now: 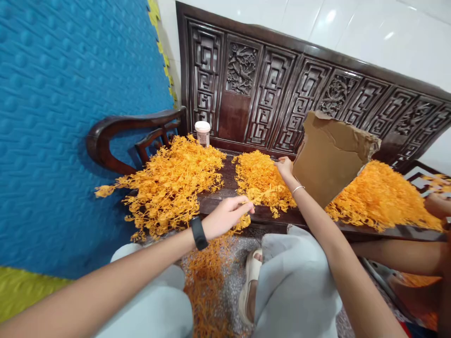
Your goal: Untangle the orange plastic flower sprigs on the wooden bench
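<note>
My left hand [229,217], with a black wristband, is closed in a pinch at the front edge of the bench. Between its fingers is an orange plastic sprig [259,195], partly blurred. My right hand [284,168], with a thin bracelet, reaches to the back right of the middle pile of orange plastic sprigs [255,171]. Its fingers are drawn together, and what they hold, if anything, I cannot make out. Left of my hands lies a larger heap of branching orange sprigs [172,183].
A torn cardboard piece [327,157] stands by my right forearm, before another orange heap [385,195]. A lidded white tub [202,133] is at the carved backrest [236,112]. Another person's hand [437,205] is at far right. Orange bits [207,277] litter the floor.
</note>
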A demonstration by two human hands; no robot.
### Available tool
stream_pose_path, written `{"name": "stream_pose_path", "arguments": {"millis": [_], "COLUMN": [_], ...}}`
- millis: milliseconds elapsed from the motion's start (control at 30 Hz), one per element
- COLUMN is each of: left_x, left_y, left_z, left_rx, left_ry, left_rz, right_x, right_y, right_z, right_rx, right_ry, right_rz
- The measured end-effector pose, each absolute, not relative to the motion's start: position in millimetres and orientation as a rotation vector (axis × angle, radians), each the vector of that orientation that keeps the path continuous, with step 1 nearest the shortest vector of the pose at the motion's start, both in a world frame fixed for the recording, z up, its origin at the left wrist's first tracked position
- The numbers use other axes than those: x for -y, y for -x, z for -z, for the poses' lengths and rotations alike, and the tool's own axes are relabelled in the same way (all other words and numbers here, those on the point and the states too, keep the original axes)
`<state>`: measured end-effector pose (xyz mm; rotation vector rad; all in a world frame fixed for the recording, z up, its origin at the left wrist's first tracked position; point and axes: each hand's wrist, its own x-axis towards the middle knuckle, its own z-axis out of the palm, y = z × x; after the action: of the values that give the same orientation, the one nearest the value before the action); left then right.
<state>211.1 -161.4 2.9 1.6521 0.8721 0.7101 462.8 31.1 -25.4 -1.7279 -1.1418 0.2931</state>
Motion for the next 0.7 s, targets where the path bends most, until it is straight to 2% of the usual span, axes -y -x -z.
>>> {"name": "stream_pose_path", "arguments": {"millis": [67,200,267,433,700], "left_x": [158,153,150,150,156], "left_y": [-207,-199,-196,-189,-183], "left_z": [-7,-11,-10,-8,-10], "left_rx": [-0.878,-0.944,-0.975,-1.002,-1.012], "left_ry": [-1.612,-1.513,-1.491,-1.484,-1.536], "left_rz": [-0.771,-0.913,-0.956,-0.931,-0.870], "right_x": [-15,28,48,80,91], "right_y": [-450,-423,-413,-403,-404], "right_z": [14,-10,-19,-30,-25], "right_rx": [1.285,1.600,1.692,1.861,1.874], "right_ry": [1.580,1.148,1.004,0.836,0.895], "right_rz": [-0.460,-1.046,-1.196,-1.136,-0.979]}}
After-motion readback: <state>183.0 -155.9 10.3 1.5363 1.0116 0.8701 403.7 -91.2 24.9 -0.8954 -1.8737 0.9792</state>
